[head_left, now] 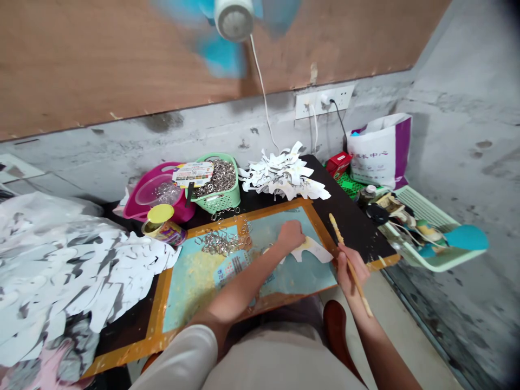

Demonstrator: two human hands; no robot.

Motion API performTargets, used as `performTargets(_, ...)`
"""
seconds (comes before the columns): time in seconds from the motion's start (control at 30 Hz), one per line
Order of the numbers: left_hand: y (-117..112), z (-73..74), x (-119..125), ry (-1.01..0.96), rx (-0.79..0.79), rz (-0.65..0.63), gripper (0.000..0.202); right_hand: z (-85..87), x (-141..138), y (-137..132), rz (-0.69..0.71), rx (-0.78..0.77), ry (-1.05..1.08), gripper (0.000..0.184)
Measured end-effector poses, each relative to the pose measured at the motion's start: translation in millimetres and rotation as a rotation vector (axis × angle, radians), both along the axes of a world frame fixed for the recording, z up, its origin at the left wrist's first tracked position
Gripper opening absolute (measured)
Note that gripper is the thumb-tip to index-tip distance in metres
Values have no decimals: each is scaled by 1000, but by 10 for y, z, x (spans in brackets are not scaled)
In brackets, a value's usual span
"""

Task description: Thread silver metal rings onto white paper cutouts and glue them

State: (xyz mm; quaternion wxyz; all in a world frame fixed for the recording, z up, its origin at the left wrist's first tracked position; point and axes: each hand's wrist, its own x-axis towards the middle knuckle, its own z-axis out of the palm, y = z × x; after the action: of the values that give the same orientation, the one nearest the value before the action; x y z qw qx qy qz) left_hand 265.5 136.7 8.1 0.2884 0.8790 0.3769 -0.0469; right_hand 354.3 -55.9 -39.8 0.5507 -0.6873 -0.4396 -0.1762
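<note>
My left hand rests with curled fingers on a white cut-out paper piece that lies on a glue-smeared blue board across my lap. My right hand is closed around a thin wooden stick, whose pale glue-coated tip points up and away over the board's right edge. A loose pile of small metal rings lies on the board just left of my left hand.
A green basket of metal rings, a pink basin and a yellow-lidded jar stand behind the board. White cut-outs lie at the back; a bigger heap fills the left. A cluttered tray and a bag sit right.
</note>
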Motion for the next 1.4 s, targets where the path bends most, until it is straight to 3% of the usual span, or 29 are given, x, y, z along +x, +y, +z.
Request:
performTargets(0.13,-43,105,-57,-104,50,26,25,-15,12,2,9,20,-4,20)
performTargets(0.27,-39,250,-274,-271,86,31,12,-1,6,-27,87,-11,-35,28)
performTargets(0.4,20,275,-687,-406,93,66,10,126,-110,-31,186,-36,-73,38)
performTargets(0.57,60,118,-1349,-490,67,147,13,435,-446,178,367,-10,-18,32)
performTargets(0.73,2,-101,-2020,-525,99,321,24,711,-962,585,632,-9,114,19)
performTargets(0.83,-27,-244,-2397,-542,137,441,27,816,-1292,933,933,17,556,22)
performTargets(0.9,-36,-327,-2628,-565,169,515,26,878,-1516,1236,1161,15,889,32)
performTargets(0.97,-63,-388,-2823,-594,196,573,27,945,-1771,1558,1303,-3,1112,41)
performTargets(1.17,-196,-458,-3058,-681,176,547,34,1050,-2676,2312,1356,-37,1408,38)
performTargets(1.3,-180,-477,-3064,-733,165,538,37,912,-3137,2641,1314,-112,1492,34)
performTargets(1.4,-152,-499,-3074,-770,164,548,40,765,-3290,2793,1245,-153,1577,32)
